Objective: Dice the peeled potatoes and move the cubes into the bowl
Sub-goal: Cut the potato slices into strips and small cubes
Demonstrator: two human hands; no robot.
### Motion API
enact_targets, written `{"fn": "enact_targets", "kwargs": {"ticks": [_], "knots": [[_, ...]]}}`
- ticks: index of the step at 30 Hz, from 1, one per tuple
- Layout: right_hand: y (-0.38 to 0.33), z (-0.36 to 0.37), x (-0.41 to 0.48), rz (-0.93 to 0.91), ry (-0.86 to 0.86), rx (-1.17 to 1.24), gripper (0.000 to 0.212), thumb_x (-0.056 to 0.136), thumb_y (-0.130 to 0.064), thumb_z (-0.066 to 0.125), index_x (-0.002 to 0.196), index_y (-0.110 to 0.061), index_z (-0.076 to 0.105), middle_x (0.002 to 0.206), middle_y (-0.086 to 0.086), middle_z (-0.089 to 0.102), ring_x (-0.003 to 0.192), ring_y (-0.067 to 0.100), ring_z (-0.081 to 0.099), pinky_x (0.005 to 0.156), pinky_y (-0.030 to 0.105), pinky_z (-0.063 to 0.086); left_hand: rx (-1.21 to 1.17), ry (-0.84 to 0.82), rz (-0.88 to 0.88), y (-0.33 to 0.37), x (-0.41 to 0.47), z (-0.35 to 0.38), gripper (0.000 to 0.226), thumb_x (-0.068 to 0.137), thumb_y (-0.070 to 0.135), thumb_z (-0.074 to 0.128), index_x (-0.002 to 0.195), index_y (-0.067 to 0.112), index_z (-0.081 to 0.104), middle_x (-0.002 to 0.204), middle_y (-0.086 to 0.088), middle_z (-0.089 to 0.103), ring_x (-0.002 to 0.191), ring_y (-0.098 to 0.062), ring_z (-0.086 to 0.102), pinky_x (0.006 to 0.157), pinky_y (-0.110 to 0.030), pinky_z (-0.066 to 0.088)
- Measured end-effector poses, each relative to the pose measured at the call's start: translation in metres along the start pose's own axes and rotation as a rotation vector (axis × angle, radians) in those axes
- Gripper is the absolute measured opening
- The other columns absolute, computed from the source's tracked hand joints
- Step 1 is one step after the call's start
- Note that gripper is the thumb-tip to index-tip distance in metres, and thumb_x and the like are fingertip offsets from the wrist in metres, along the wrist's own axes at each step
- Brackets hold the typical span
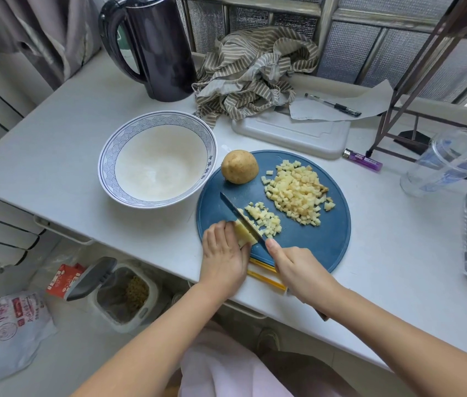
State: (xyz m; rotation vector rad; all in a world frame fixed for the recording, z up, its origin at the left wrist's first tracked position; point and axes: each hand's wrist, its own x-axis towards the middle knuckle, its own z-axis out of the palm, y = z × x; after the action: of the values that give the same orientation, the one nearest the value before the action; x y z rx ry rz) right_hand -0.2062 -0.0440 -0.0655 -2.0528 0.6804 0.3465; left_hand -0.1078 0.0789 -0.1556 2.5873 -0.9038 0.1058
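Note:
A round blue cutting board (312, 242) lies on the white table. My left hand (222, 253) holds down a bundle of potato strips (244, 234) at the board's near left edge, fingers curled over it. My right hand (298, 270) grips the handle of a knife (240, 217) whose blade rests across the strips. A small pile of cubes (265, 219) lies just right of the blade, and a bigger pile of cubes (298, 193) sits further right. Half a potato (239, 166) rests at the board's far left. The empty blue-patterned white bowl (111, 156) stands left of the board.
A black kettle (154, 47) and a striped cloth (252, 73) sit at the back. A white tray (292, 136), paper and pen (332, 105), a purple lighter (364, 160) and a plastic cup (450, 161) lie behind and right. A bin (117, 293) stands on the floor.

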Motion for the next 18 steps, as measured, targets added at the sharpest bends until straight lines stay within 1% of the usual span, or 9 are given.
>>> {"fn": "enact_targets", "kwargs": {"ticks": [3,6,9,13,16,18], "knots": [[-0.0006,-0.0006,0.0005,0.018,-0.010,0.023,0.061,0.102,-0.055,0.022,0.065,-0.009,0.040,0.064,0.013,0.042,0.058,0.024,0.045,0.062,0.036,0.044,0.002,0.003,0.002,0.0004,-0.0001,-0.0003,0.051,0.090,0.039,0.038,0.120,-0.002,0.044,0.113,-0.020,0.052,0.106,-0.031,0.040,0.093,-0.051,0.047],[-0.0011,-0.0013,0.0011,0.030,-0.026,0.032,0.061,0.102,-0.055,0.022,0.066,-0.010,0.040,0.064,0.013,0.041,0.056,0.024,0.045,0.059,0.033,0.041,0.004,0.007,-0.001,0.0007,0.0010,-0.0005,0.050,0.090,0.039,0.037,0.120,0.000,0.042,0.112,-0.020,0.053,0.106,-0.030,0.039,0.092,-0.050,0.047],[-0.0024,-0.0024,0.0016,0.037,-0.059,0.025,0.064,0.102,-0.055,0.019,0.061,-0.010,0.037,0.058,0.013,0.041,0.049,0.023,0.046,0.055,0.029,0.042,0.011,0.001,0.000,0.0013,0.0012,-0.0004,0.050,0.089,0.038,0.038,0.120,-0.001,0.042,0.111,-0.020,0.054,0.105,-0.030,0.038,0.091,-0.050,0.048],[-0.0033,-0.0056,0.0047,0.062,-0.104,-0.016,0.068,0.102,-0.057,0.015,0.062,-0.009,0.043,0.055,0.015,0.051,0.040,0.022,0.049,0.049,0.026,0.045,0.028,-0.026,-0.004,0.0012,0.0021,-0.0006,0.050,0.090,0.038,0.037,0.121,0.000,0.041,0.112,-0.020,0.055,0.106,-0.030,0.038,0.091,-0.049,0.048],[-0.0067,-0.0046,0.0049,0.068,-0.091,-0.071,0.069,0.102,-0.055,0.013,0.063,-0.008,0.044,0.056,0.015,0.050,0.040,0.020,0.047,0.053,0.028,0.046,0.035,-0.046,-0.010,0.0013,0.0028,-0.0017,0.050,0.090,0.039,0.037,0.120,0.000,0.041,0.111,-0.020,0.056,0.106,-0.030,0.038,0.091,-0.050,0.048],[-0.0097,-0.0008,0.0054,0.067,-0.072,-0.089,0.065,0.103,-0.052,0.013,0.064,-0.008,0.040,0.060,0.014,0.046,0.049,0.023,0.047,0.059,0.032,0.046,0.030,-0.050,-0.016,0.0027,0.0034,-0.0024,0.050,0.089,0.039,0.037,0.120,-0.001,0.042,0.111,-0.020,0.056,0.105,-0.031,0.040,0.090,-0.049,0.049]]}}
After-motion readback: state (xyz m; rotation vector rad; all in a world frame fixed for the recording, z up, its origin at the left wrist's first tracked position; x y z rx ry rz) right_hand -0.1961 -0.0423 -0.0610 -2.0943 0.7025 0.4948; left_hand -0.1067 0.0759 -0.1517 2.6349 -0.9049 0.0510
